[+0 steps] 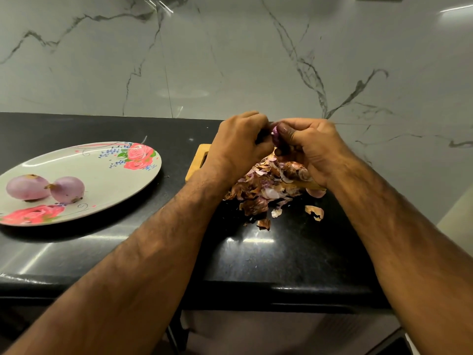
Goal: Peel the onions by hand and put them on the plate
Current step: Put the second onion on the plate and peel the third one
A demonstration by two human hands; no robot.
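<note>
Plate point(102, 172) holding two peeled onions point(46, 189), hands point(240, 144) gripping onion point(275, 134)

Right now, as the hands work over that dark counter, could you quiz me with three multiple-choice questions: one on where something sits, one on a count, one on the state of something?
1. Where is the floral plate?
A. To the left of the hands, on the counter
B. On the wooden board
C. Against the wall behind the hands

2. How many peeled onions lie on the plate?
A. None
B. Two
C. Five

3. What are the hands doing?
A. Resting flat on the counter
B. Both closed around a small purple onion
C. Lifting the plate

Answers:
1 A: the plate rests on the black counter, left of both forearms.
2 B: one peeled onion touches a second peeled onion.
3 B: the left hand and right hand meet around the purple onion, above the heap of skins.
</note>
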